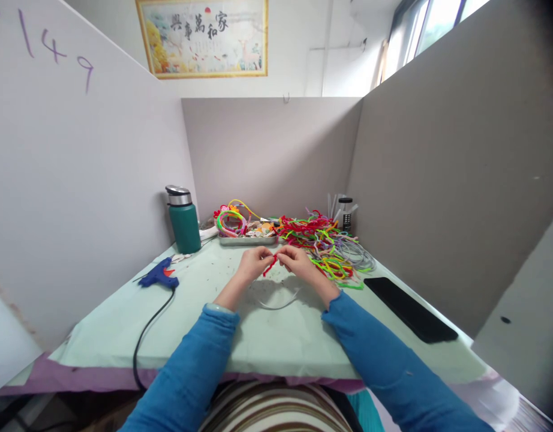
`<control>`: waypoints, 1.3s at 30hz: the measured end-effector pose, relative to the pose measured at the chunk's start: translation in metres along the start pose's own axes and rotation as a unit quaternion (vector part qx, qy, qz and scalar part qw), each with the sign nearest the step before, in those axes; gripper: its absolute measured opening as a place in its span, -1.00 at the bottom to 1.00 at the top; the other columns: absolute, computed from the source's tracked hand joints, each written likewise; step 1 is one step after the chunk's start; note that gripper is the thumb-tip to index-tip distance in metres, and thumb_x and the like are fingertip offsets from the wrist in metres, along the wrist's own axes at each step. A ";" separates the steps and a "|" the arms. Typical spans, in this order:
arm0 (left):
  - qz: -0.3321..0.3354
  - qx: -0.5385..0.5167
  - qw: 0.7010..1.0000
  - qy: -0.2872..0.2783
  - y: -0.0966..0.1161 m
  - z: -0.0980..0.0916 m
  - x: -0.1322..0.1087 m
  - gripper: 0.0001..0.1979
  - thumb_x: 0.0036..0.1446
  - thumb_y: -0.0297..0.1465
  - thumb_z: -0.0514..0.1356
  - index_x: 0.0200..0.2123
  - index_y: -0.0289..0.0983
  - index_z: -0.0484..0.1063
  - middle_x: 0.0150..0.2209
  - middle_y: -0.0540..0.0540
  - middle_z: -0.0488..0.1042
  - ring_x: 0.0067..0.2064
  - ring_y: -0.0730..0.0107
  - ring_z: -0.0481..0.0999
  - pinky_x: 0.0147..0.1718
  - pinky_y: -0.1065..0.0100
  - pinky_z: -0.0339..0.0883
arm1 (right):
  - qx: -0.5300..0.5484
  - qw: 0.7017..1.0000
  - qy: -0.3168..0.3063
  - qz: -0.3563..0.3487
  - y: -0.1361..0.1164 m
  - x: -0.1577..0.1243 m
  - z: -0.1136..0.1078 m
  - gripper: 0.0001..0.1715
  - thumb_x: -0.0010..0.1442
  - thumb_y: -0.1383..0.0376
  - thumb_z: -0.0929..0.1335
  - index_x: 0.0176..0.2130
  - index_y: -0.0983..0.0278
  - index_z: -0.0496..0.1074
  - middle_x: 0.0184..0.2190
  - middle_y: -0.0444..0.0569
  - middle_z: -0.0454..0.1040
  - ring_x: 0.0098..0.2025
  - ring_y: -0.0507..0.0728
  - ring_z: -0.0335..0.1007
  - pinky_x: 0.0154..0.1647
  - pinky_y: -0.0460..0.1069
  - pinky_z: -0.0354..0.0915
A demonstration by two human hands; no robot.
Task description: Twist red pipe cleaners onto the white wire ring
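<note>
My left hand (254, 264) and my right hand (297, 262) meet over the middle of the pale green table cover (114, 336), fingers pinched together. Between them they hold a short red pipe cleaner (270, 264), which hangs down a little toward the left. A thin white hairband (280, 303) lies on the cover just in front of my hands. Both arms wear blue sleeves.
A heap of coloured pipe cleaners (328, 246) lies behind my right hand. A metal tray (247, 239) of craft bits stands at the back. A green flask (183, 220) and a blue glue gun (159, 275) are at the left, a black phone (409, 309) at the right. Partition walls enclose three sides.
</note>
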State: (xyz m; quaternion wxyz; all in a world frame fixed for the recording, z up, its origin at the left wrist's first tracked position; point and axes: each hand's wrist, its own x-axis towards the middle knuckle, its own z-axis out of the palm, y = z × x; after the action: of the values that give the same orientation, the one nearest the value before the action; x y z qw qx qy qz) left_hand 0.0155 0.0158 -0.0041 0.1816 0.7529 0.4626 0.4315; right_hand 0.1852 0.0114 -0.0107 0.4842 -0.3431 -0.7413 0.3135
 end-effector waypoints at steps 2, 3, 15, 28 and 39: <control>0.005 0.004 1.000 0.006 0.000 0.000 0.000 -0.77 -0.03 -0.26 0.18 -0.45 -0.32 0.50 -0.54 0.00 0.46 -0.50 0.50 0.32 -0.51 0.48 0.13 | -0.001 1.000 0.000 0.001 -0.001 0.000 0.000 -0.77 0.09 0.18 0.30 -0.38 0.30 0.39 -0.62 -0.20 0.28 -0.65 -0.06 0.09 -0.62 -0.12 0.04; 0.008 0.001 1.000 0.008 -0.001 0.000 0.000 -0.77 -0.03 -0.25 0.19 -0.45 -0.32 0.50 -0.54 0.00 0.46 -0.51 0.51 0.32 -0.51 0.48 0.12 | -0.001 1.000 0.000 0.001 -0.001 0.000 0.000 -0.77 0.09 0.17 0.30 -0.38 0.30 0.39 -0.62 -0.20 0.28 -0.65 -0.06 0.09 -0.62 -0.12 0.04; 0.039 -0.010 0.999 0.014 -0.006 0.004 0.000 -0.77 0.01 -0.24 0.19 -0.38 -0.29 0.49 -0.66 0.11 0.26 -0.57 0.56 0.18 -0.54 0.48 0.02 | -0.013 1.000 -0.009 0.024 -0.004 -0.002 0.001 -0.69 0.14 0.12 0.26 -0.50 0.28 0.30 -0.69 -0.22 0.20 -0.66 -0.06 0.06 -0.63 -0.12 0.01; 0.001 -0.051 0.999 0.001 -0.003 0.002 0.000 -0.73 -0.03 -0.20 0.18 -0.50 -0.31 0.43 -0.64 0.09 0.25 -0.56 0.56 0.15 -0.56 0.47 0.00 | -0.049 0.999 -0.019 0.015 0.005 0.000 0.002 -0.67 0.15 0.13 0.27 -0.52 0.29 0.31 -0.68 -0.20 0.23 -0.62 -0.04 0.09 -0.59 -0.13 0.04; -0.113 -0.114 0.985 -0.060 0.003 -0.002 -0.003 -0.66 0.02 -0.13 0.12 -0.55 -0.30 0.31 -0.67 0.08 0.26 -0.71 0.61 0.15 -0.70 0.49 0.00 | -0.067 0.998 -0.016 -0.001 0.013 0.001 0.005 -0.75 0.12 0.20 0.29 -0.50 0.29 0.33 -0.60 -0.17 0.33 -0.58 -0.04 0.14 -0.53 -0.12 0.09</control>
State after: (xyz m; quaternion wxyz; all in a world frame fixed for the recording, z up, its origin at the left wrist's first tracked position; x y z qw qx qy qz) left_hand 0.0147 0.0118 -0.0024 0.3415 0.6946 0.4806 0.4121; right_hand 0.1827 0.0191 -0.0220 0.4487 -0.3693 -0.7683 0.2682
